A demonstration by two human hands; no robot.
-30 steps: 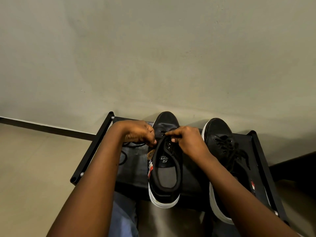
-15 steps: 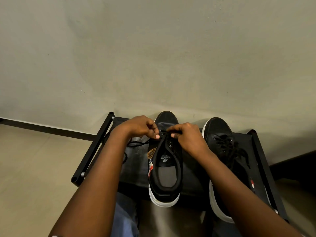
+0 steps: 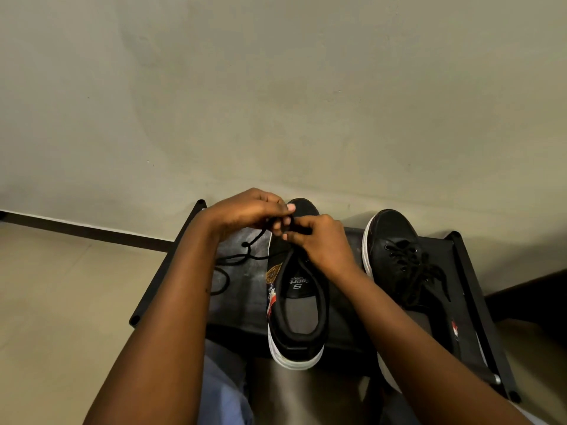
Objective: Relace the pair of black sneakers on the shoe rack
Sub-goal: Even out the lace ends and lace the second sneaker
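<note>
Unlaced sneaker (image 3: 297, 317) at centre of the shoe rack (image 3: 242, 299); laced sneaker (image 3: 399, 259) toward its right end. Above the rack's rear edge, left hand (image 3: 248, 214) and right hand (image 3: 320, 242), fingers curled, pinch the lace (image 3: 245, 256), seemingly at the toe eyelets.

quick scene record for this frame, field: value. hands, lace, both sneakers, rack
left hand: pinches lace over centre sneaker's toe end
right hand: pinches lace beside left hand
lace: black, slack end trails left across shoe rack
centre sneaker: on shoe rack, insole showing, eyelets hidden by hands
laced sneaker: on shoe rack to the right, laced, untouched
</note>
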